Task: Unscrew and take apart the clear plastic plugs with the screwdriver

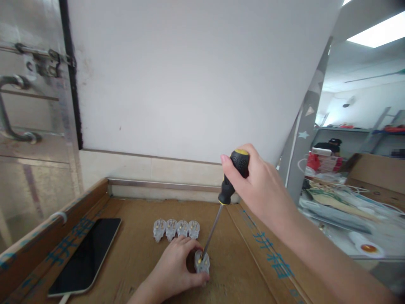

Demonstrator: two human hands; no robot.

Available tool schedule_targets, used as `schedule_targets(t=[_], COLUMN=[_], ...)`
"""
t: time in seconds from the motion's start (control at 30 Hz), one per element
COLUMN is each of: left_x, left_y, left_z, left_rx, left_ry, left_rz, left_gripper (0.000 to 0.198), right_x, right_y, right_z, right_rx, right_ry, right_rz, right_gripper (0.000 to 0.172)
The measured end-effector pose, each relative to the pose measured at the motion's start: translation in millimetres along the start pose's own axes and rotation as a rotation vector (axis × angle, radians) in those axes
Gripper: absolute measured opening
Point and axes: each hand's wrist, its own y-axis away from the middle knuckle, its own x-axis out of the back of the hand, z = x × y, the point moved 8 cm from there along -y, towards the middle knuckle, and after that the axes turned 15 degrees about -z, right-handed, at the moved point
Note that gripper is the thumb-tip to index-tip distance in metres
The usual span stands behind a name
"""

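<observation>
Screwdriver work up close, and the textures are kinda fun. The right hand is wrapped around a screwdriver: chunky black handle, dimpled near the top, yellow at the butt end, with a thin straight metal shaft. It's tilted, handle up and to the right, tip down at a small clear plastic piece with brassy metal inside. Can't tell from here if the tip's seated in a screw.

That piece is down on the brown cardboard, near the front, and the left hand has it in a narrow pinch, thumb on the near side, fingers curled round the far side. The cardboard's smooth and flat with a long crease on the right and blue characters printed on it. A raised brown side runs along the left, and a big smooth white panel stands behind.

Headcount: four more clear pieces in a tidy row just beyond the left hand, rounded at the far end and narrower toward the near one, so five total. One screwdriver, two hands on the job. One phone, a glossy black slab, lies at the left with one white cable at its near end.
</observation>
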Motion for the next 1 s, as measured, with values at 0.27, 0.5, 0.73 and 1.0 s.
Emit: schedule_targets(t=[0.27, 0.5, 0.73, 1.0], left_x=[-2.2, -4.0, -2.6, -2.6], left_y=[1.8, 2.0, 4.6, 1.1], left_z=[3.9, 4.7, 9.8, 14.2], left_rx=[-0.036, -0.054, -0.089, -0.093], left_ry=[-0.003, 0.016, 0.035, -0.039], left_rz=[0.006, 0.014, 0.014, 0.017], left_gripper=[0.038, 0.041, 0.049, 0.016], right_x=[-0.9, 2.0, 3.3, 5.3], right_y=[-8.1, -3.2, -7.0, -12.7], right_z=[-16.0, -27.7, -36.9, -28.8], right_rx=[0.189, 0.269, 0.281, 0.203], right_ry=[-0.165, -0.170, 0.016, 0.071], right_rz=[-0.570, -0.580, -0.353, -0.313], right_gripper=[0.018, 0.011, 0.025, 0.025])
